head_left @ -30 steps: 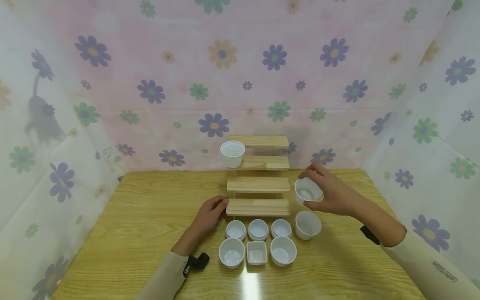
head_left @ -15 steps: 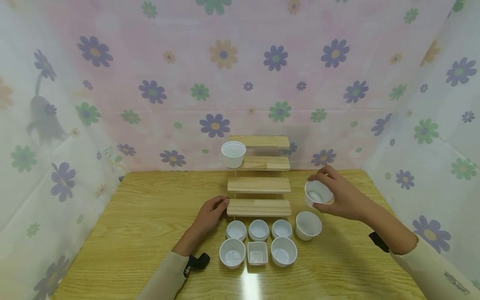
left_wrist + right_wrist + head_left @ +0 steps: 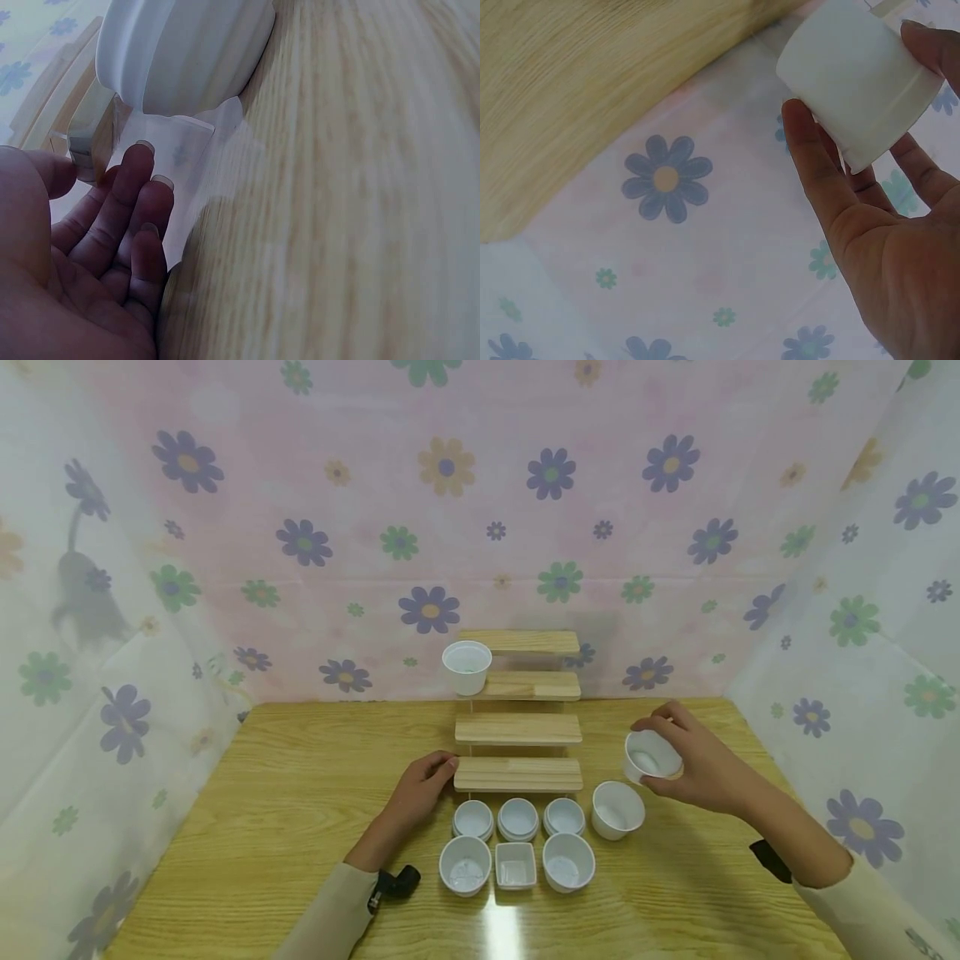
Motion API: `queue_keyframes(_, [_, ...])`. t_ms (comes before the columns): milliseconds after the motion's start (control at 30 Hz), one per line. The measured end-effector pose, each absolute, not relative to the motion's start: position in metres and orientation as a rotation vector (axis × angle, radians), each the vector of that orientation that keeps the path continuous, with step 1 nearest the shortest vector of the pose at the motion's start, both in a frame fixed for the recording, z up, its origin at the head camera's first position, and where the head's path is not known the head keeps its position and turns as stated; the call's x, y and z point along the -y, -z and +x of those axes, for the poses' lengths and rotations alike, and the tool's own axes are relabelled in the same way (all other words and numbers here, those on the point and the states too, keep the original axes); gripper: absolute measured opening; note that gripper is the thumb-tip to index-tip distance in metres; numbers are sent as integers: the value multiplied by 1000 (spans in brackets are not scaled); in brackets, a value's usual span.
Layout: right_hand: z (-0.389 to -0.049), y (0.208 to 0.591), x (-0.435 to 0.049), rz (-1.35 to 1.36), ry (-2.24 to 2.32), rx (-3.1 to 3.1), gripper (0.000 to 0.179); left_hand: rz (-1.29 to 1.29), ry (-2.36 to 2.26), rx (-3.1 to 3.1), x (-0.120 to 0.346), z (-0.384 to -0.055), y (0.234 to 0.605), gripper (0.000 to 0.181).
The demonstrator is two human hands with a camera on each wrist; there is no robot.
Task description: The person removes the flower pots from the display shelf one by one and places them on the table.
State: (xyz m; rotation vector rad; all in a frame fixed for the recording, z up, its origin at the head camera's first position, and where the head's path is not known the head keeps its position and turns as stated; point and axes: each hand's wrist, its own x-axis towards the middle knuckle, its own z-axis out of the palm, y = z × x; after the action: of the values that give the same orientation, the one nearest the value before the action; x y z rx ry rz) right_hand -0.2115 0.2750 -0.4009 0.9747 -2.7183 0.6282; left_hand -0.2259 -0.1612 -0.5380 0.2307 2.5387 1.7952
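Right hand, grip pinching white cup, has drifted right and lower, away from stepped shelf. Left hand unmoved, fingers loosely curled, touching shelf's lowest step.

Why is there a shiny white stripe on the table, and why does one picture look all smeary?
In the head view, lamp glare streaks the table just in front of the square dish. In the left wrist view, the wood grain smears with blur, and the white cup by the left hand is too close to look sharp. In the right wrist view, the held cup looks fairly clear.
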Motion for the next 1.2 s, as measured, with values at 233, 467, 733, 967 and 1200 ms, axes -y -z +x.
queue_keyframes(233, [-206, 411, -284, 943, -645, 2698, 66, 238, -1814, -2519, 160, -223, 534, 30])
queue_keyframes(467, [-201, 422, -292, 886, -656, 2717, 70, 220, -1843, -2515, 159, -222, 533, 30])
queue_keyframes(733, [-196, 432, -297, 882, -638, 2708, 70, 216, -1820, -2546, 159, -222, 534, 29])
queue_keyframes(967, [-193, 443, -302, 857, -674, 2740, 70, 243, -1822, -2524, 162, -223, 536, 30])
queue_keyframes(1200, [-189, 454, -306, 810, -708, 2757, 71, 269, -1784, -2554, 162, -226, 537, 32])
